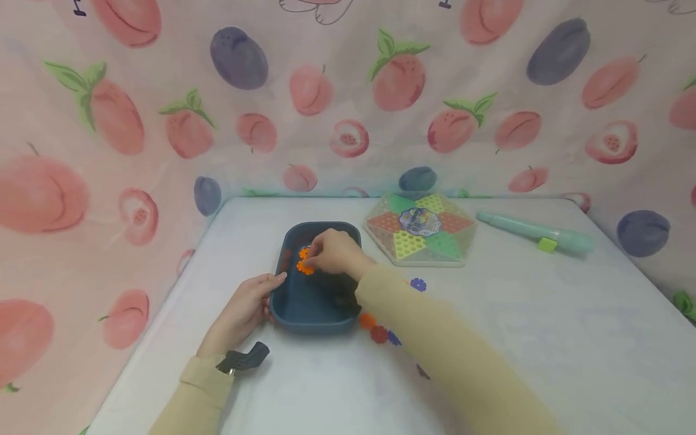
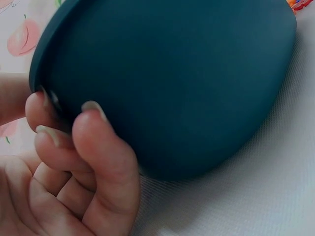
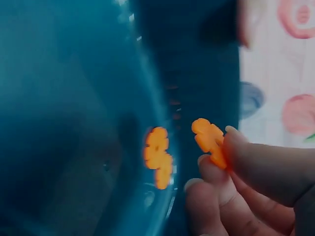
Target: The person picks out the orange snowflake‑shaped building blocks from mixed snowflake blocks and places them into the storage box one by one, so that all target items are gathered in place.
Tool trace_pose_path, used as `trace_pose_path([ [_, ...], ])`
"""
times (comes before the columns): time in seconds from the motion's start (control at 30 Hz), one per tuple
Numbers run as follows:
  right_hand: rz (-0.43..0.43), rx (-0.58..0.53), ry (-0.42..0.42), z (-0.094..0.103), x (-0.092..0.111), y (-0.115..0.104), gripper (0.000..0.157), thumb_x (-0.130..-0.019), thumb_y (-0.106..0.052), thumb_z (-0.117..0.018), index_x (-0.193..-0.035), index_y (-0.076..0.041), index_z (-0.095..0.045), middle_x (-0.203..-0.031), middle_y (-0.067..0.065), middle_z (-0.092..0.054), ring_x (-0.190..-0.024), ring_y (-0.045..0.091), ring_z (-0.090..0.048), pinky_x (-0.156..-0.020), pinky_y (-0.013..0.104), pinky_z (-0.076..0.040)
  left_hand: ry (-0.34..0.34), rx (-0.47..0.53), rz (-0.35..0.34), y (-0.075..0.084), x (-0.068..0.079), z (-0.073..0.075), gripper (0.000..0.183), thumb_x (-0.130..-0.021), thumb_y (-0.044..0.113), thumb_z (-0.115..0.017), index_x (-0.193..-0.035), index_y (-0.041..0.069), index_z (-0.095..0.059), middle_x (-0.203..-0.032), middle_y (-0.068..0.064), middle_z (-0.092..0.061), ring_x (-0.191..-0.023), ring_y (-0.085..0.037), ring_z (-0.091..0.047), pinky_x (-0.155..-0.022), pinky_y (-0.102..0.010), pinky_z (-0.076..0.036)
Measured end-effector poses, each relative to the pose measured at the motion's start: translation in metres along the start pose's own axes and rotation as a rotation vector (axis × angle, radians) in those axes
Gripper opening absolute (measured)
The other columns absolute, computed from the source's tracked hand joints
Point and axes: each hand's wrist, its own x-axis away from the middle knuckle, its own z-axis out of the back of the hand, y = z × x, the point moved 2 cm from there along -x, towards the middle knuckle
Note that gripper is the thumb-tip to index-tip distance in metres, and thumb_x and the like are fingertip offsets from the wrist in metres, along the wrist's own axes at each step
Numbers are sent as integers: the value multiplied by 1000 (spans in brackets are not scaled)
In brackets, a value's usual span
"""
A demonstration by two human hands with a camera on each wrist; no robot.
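A dark blue rectangular tub [image 1: 307, 305] with rounded corners stands in front of me. My left hand [image 1: 247, 305] grips its left side, thumb on the rim; the left wrist view shows curled fingers [image 2: 106, 147] against the outer wall. Over the inside of the tub, my right hand [image 1: 339, 254] pinches an orange flower-shaped disc [image 3: 210, 141] between thumb and fingertips. More orange flower discs [image 3: 157, 147] appear in the tub close to the held one in the right wrist view.
Right of the tub lie several loose flower discs, among them a red one [image 1: 379, 334] and a blue one [image 1: 418, 284], some partly behind my right sleeve [image 1: 435, 332]. Farther back are a hexagonal Chinese checkers board [image 1: 435, 257] and a pale green tube-like object [image 1: 522, 227] with a lime-green block [image 1: 547, 244].
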Motion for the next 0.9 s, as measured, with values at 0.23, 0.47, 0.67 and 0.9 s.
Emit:
trace_pose_path([
  [0.23,-97,-43,-8,-26,-17,-2,20,-88,-30,-84,-81,-14,-75,-73,-3,-70,-65,13,-68,-66,28,-52,4,13,-1,-1,-1,4,38,-99,36,-69,-95,2,-55,-70,-2,-47,-60,-17,-46,-55,-28,-43],
  [0.47,-101,-83,-60,-42,-23,15,18,-86,-29,-85,-80,-15,-76,-75,-4,-70,-64,13,-69,-67,27,-54,-9,22,-21,-1,-2,0,37,-101,36,-67,-96,1,-55,-67,-1,-46,-56,-15,-45,-53,-28,-43],
  [0.67,-87,-34,-46,-44,-23,21,24,-88,-33,-84,-79,-14,-73,-73,-2,-69,-63,14,-67,-64,27,-52,-14,-3,-25,0,-2,-1,42,-100,40,-67,-98,0,-55,-68,0,-47,-57,-14,-45,-54,-27,-45],
  [0.9,-82,27,-11,-46,-24,22,29,-89,-36,-83,-80,-12,-68,-69,-1,-66,-59,13,-63,-60,25,-48,-10,5,-27,-1,1,0,42,-100,40,-67,-97,0,-54,-67,0,-45,-58,-16,-45,-55,-28,-43],
])
